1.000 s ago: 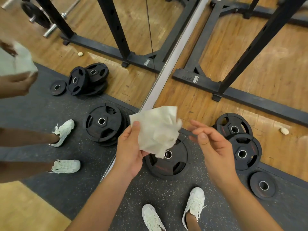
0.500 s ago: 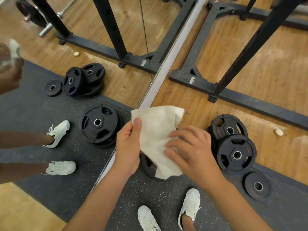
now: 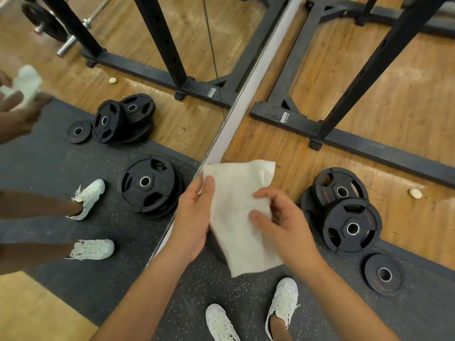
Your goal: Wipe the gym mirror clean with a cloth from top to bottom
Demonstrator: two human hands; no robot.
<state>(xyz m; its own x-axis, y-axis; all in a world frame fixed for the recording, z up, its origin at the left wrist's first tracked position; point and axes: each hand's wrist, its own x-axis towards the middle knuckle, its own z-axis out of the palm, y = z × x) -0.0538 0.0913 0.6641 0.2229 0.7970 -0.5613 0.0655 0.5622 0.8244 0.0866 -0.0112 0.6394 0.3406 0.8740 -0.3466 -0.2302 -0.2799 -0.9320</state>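
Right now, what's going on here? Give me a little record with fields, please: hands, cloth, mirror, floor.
Cloth: white rectangular fabric cloth, held between both hands, away from the glass
Left hand: grips the cloth's left edge, thumb on top
Right hand: pinches its right side
Mirror: wall mirror on the left, untouched, reflecting the person and cloth
Floor: black round rubber weight plates, black steel rack

Right of centre: stacked black weight plates (image 3: pixel 349 225), a smaller plate (image 3: pixel 382 273) nearby on the speckled mat (image 3: pixel 418 306). Upper right: black rack base (image 3: pixel 369 143) on wooden floor (image 3: pixel 406 99). Bottom: white shoes (image 3: pixel 283 301).
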